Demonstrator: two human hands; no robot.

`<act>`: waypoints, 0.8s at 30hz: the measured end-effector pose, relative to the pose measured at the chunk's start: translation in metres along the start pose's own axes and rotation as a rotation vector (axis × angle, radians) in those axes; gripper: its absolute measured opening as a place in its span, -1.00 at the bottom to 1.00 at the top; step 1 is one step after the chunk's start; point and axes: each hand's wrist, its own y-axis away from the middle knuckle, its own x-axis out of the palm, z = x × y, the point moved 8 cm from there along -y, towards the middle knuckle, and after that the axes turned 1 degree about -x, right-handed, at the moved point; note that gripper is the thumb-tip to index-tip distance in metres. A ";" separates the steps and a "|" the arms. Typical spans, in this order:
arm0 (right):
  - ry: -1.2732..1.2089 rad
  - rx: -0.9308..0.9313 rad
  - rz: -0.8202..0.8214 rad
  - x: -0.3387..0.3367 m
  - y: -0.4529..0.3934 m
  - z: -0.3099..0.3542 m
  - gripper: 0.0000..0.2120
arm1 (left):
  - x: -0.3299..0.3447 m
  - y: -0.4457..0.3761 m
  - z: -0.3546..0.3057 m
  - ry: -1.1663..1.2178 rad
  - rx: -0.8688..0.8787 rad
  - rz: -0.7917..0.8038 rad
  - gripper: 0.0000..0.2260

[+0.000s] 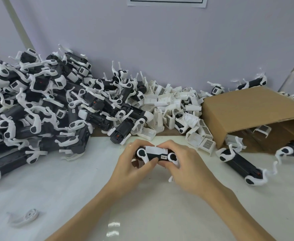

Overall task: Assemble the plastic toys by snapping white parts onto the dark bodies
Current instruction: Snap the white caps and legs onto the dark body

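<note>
A dark toy body (155, 156) with white legs and a white cover on its top lies crosswise between both hands, low over the white table. My left hand (134, 164) grips its left end, fingers curled over the far side and thumb near the front. My right hand (186, 166) grips the right end the same way, fingertips meeting the left hand's on the white cover. Loose white covers (175, 108) lie heaped behind my hands.
A big pile of dark bodies with white legs (38, 105) fills the left and back. A tipped cardboard box (247, 110) lies at the right, two more toys (240, 164) in front of it. One white leg part (23, 217) lies alone at the front left.
</note>
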 end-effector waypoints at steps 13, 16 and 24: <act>0.150 -0.131 -0.198 -0.003 0.002 0.011 -0.58 | 0.001 0.007 -0.011 0.066 0.079 -0.065 -0.30; 0.127 -0.102 -0.207 -0.005 0.002 0.001 -0.52 | -0.001 0.007 -0.017 0.043 0.140 -0.100 -0.43; -0.058 -0.109 -0.175 -0.006 -0.002 -0.006 -0.59 | -0.015 0.002 -0.022 0.202 0.116 -0.172 -0.71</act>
